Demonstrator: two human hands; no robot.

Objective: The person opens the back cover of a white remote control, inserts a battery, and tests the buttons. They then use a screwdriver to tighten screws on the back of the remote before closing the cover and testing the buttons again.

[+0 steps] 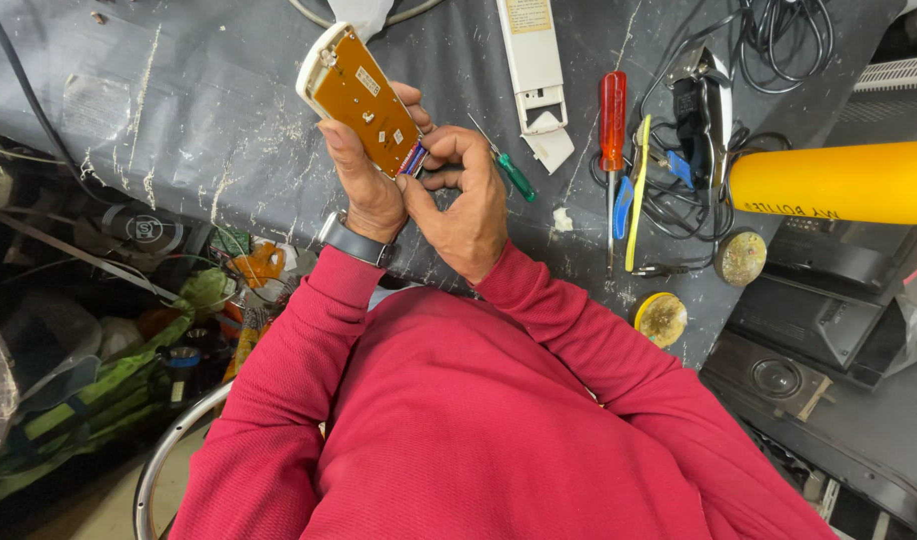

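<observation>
My left hand (367,180) grips an opened remote control (351,88), a white shell with its orange circuit board facing up, tilted over the grey bench. My right hand (466,192) pinches a small part at the lower end of the board (415,160), where coloured bits show. A thin green-handled screwdriver (514,175) lies on the bench just behind my right hand's fingers; whether the hand touches it I cannot tell. A dark watch (356,241) sits on my left wrist, and both arms are in red sleeves.
On the scratched grey bench (179,110) lie a white remote back cover (532,62), a red-handled screwdriver (612,125), a yellow pry tool (640,190), black cables (699,190), a yellow cylinder (839,182) and two round lids (662,318). Clutter fills the floor at left (99,370).
</observation>
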